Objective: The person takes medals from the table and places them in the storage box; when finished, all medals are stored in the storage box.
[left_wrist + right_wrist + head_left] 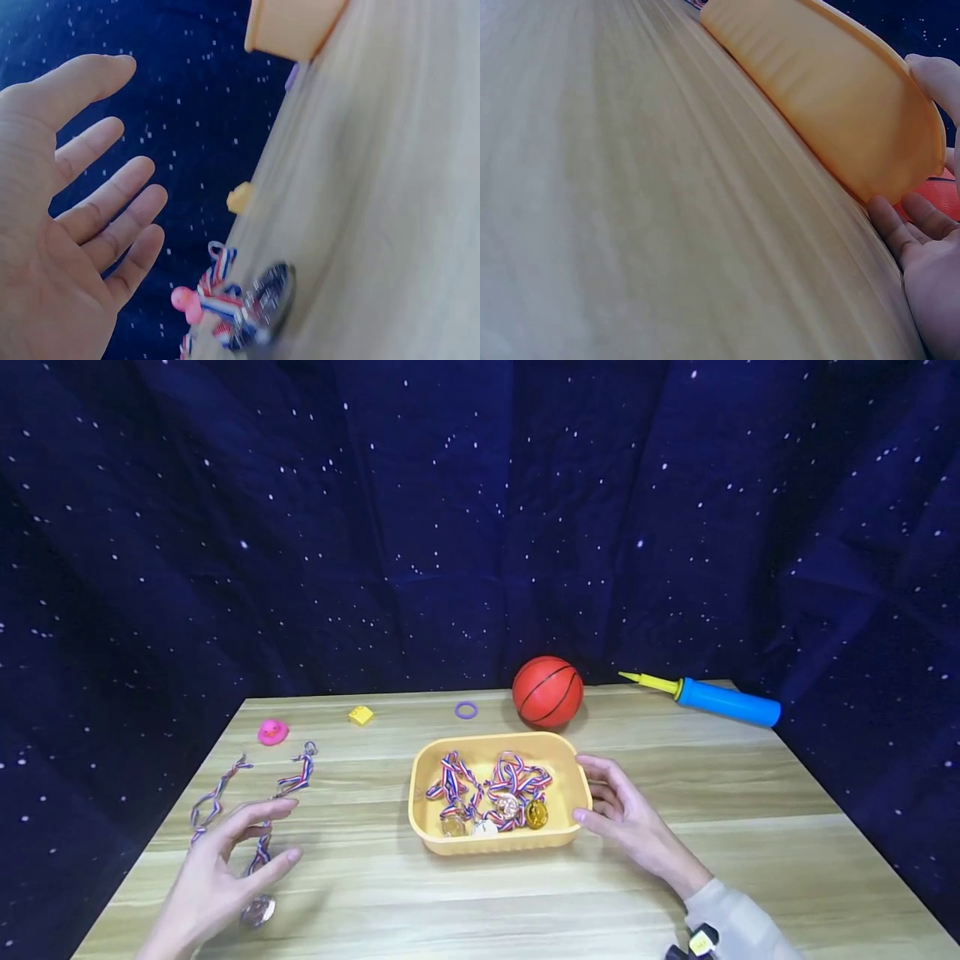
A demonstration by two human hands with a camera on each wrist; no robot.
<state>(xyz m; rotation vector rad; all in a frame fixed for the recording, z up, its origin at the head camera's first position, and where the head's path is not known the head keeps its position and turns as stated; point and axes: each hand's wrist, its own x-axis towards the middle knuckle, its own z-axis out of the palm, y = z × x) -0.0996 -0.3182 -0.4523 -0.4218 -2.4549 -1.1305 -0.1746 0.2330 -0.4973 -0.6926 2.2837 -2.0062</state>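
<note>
A yellow tray [420,777] in the middle of the wooden table [675,793] holds several medals [495,802] on red, white and blue ribbons. My right hand [588,789] rests against the tray's right end, fingers relaxed. The right wrist view shows its fingers [900,232] at the foot of the tray wall [832,97]. My left hand [285,831] hovers open with fingers spread over a silver medal [257,910], whose striped ribbon [296,777] trails away across the table. In the left wrist view the open palm [82,225] is clear of that medal [266,304].
An orange basketball [548,691] sits behind the tray, with a blue and yellow hand pump [720,700] at the back right. A purple ring [466,710], a yellow block [361,715] and a pink duck [272,732] lie along the back left. Dark starry cloth hangs behind.
</note>
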